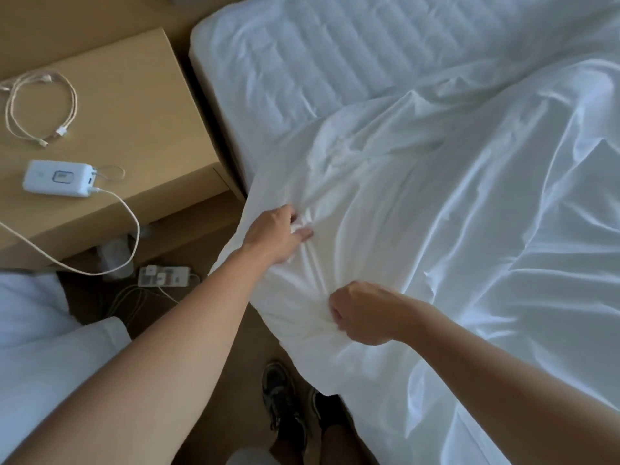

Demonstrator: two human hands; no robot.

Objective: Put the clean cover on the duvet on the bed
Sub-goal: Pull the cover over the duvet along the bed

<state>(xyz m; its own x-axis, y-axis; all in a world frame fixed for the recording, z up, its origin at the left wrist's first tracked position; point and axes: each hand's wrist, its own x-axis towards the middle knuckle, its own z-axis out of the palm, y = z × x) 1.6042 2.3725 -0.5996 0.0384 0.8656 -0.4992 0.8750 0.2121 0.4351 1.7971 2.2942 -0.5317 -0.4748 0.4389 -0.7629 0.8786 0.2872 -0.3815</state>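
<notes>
Head view, cover (pixel 436 213), nightstand (pixel 151 112), power bank (pixel 58 178) beside

**Bedroom.** A white quilted bed (pixel 335 62) carries rumpled white bedding (pixel 469 196). Just beside it stands a light-brown wooden bedside table (pixel 151 95) bearing a white rectangular power bank (pixel 58 178) and a coiled white charging cable (pixel 61 131). A white power strip (pixel 164 276) lies on the brown floor (pixel 255 347).

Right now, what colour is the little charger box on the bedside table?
The charger box is white, seen best in the head view.
</notes>
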